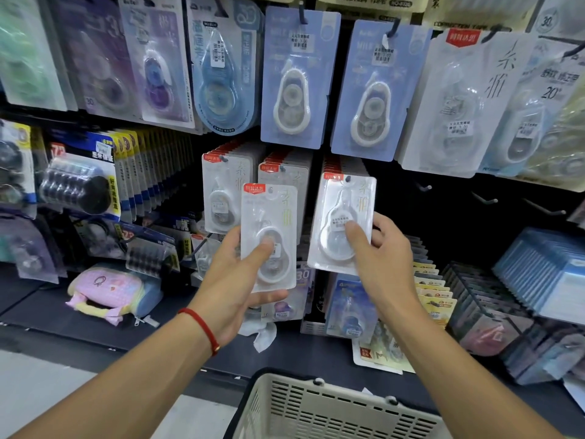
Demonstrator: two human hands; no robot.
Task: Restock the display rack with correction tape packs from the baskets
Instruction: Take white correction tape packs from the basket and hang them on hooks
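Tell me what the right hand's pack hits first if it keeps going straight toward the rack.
The right hand points its pack at the hook holding a full row of matching packs. It would likely meet that hook tip or the front pack first; depth is unclear.

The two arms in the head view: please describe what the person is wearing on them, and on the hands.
Both forearms are bare, with no sleeve in view. The left wrist carries a thin red cord bracelet with a small bead or clasp at its lower end. The left hand and the right hand have no gloves, and I see no rings or watch.
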